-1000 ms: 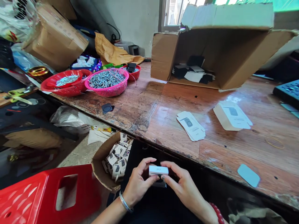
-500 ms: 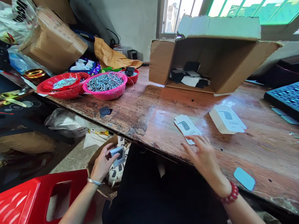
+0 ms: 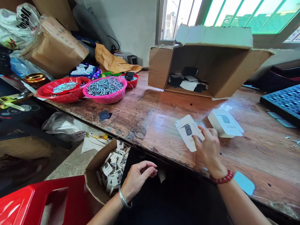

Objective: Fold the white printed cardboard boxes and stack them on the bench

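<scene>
My right hand (image 3: 207, 146) pinches the edge of a flat white printed card blank (image 3: 185, 131) at the table's front part; the blank shows a dark device picture. Above my lap, my left hand (image 3: 142, 175) has its fingers curled together, and I see nothing between them. A stack of white printed blanks (image 3: 225, 120) lies to the right, beyond my right hand. Below the table edge at the left, a cardboard carton (image 3: 93, 181) holds many small white printed boxes (image 3: 114, 168).
An open cardboard box (image 3: 161, 67) with black and white pieces stands at the back. Pink (image 3: 105, 98) and red (image 3: 63, 98) baskets of metal parts sit left. A black square (image 3: 104, 115), a light blue card (image 3: 244, 182) and a blue tray (image 3: 282, 101) are on the table.
My left hand has let go of the small printed box over the carton and moved right, over my lap. My right hand has closed on the flat blank.
</scene>
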A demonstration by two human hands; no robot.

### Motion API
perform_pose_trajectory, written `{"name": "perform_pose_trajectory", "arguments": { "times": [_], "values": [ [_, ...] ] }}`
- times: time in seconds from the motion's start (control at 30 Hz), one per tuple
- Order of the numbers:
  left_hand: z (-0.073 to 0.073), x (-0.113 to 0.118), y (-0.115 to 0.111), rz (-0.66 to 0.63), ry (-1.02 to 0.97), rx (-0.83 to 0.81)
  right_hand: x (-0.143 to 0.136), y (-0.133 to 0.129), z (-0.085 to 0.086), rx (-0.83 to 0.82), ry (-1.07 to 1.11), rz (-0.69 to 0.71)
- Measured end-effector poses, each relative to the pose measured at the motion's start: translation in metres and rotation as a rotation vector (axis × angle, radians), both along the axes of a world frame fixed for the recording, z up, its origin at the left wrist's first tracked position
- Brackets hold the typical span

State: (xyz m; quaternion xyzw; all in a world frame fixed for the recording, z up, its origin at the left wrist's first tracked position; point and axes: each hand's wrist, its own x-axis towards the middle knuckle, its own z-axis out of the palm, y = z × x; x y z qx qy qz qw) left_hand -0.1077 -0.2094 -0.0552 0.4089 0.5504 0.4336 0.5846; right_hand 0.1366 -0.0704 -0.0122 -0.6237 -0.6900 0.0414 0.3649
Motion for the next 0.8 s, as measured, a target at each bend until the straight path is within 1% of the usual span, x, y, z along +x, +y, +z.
{"name": "perform_pose_trajectory", "arguments": {
  "times": [0.07, 0.13, 0.17, 0.2, 0.27, 0.3, 0.33, 0.37, 0.4, 0.47, 0.5, 0.53, 0.57, 0.6, 0.63, 0.67, 0.73, 0.8],
  "values": [
    [0.008, 0.011, 0.003, -0.039, -0.204, 0.002, -0.007, -0.020, 0.008, -0.122, 0.306, 0.082],
    [0.016, 0.020, 0.006, -0.070, -0.423, 0.024, -0.019, -0.049, 0.010, -0.375, 0.646, 0.216],
    [0.020, 0.024, 0.006, -0.079, -0.524, 0.029, -0.026, -0.064, 0.008, -0.494, 0.785, 0.282],
    [0.023, 0.027, 0.007, -0.088, -0.609, 0.021, -0.033, -0.079, 0.005, -0.596, 0.873, 0.335],
    [0.026, 0.031, 0.006, -0.120, -0.713, -0.038, -0.045, -0.105, -0.006, -0.747, 0.974, 0.403],
    [0.026, 0.031, 0.005, -0.139, -0.740, -0.077, -0.049, -0.114, -0.012, -0.796, 0.978, 0.428],
    [0.025, 0.030, 0.004, -0.153, -0.758, -0.114, -0.052, -0.120, -0.018, -0.811, 0.945, 0.443],
    [0.023, 0.029, 0.002, -0.160, -0.768, -0.141, -0.053, -0.124, -0.023, -0.781, 0.875, 0.439],
    [0.022, 0.028, 0.000, -0.158, -0.771, -0.159, -0.053, -0.125, -0.027, -0.692, 0.778, 0.413],
    [0.019, 0.026, -0.004, -0.136, -0.751, -0.190, -0.052, -0.126, -0.031, -0.403, 0.552, 0.343],
    [0.018, 0.026, -0.006, -0.129, -0.730, -0.206, -0.052, -0.125, -0.031, -0.263, 0.451, 0.338],
    [0.017, 0.027, -0.008, -0.126, -0.705, -0.223, -0.052, -0.124, -0.029, -0.165, 0.367, 0.372],
    [0.016, 0.029, -0.010, -0.123, -0.677, -0.239, -0.053, -0.123, -0.027, -0.120, 0.305, 0.437],
    [0.015, 0.031, -0.013, -0.112, -0.645, -0.254, -0.054, -0.123, -0.025, -0.137, 0.262, 0.519],
    [0.013, 0.034, -0.015, -0.100, -0.609, -0.269, -0.055, -0.123, -0.024, -0.198, 0.235, 0.589],
    [0.011, 0.037, -0.018, -0.095, -0.569, -0.290, -0.056, -0.123, -0.023, -0.280, 0.219, 0.629],
    [0.006, 0.043, -0.024, -0.110, -0.475, -0.354, -0.057, -0.122, -0.021, -0.460, 0.192, 0.632],
    [0.001, 0.047, -0.030, -0.142, -0.392, -0.415, -0.055, -0.120, -0.020, -0.601, 0.160, 0.614]
  ]
}}
